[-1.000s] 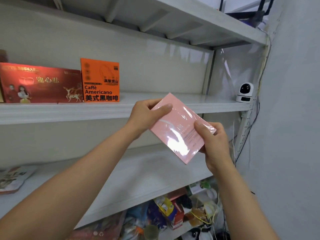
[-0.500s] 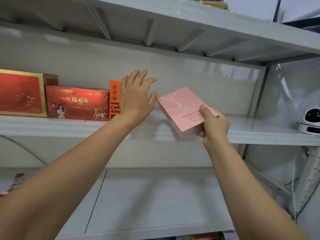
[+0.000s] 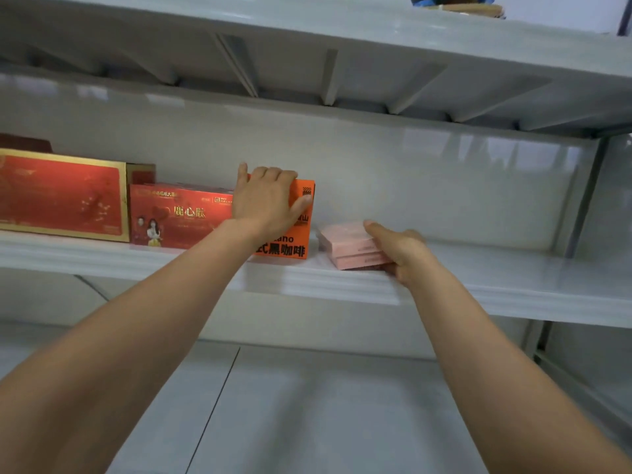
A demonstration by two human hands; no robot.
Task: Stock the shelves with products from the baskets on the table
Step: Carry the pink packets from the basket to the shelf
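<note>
Hiding orange box (image 3: 298, 248), left hand (image 3: 266, 200); right fingers (image 3: 393, 268) perhaps under pink box (image 3: 342, 235).

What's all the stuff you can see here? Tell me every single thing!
shelves: three, white, one above another
gold-edged box: one, red, middle shelf, far left
red box: one, red, right of the gold-edged box
orange box: one, orange, upright, right of the red box
pink boxes: seemingly two, pink, stacked flat, right of the orange box
top-shelf thing: one, blue and tan, cut off, cannot tell what
left hand: one, grips the orange box's top
right hand: one, holds the pink boxes
</note>
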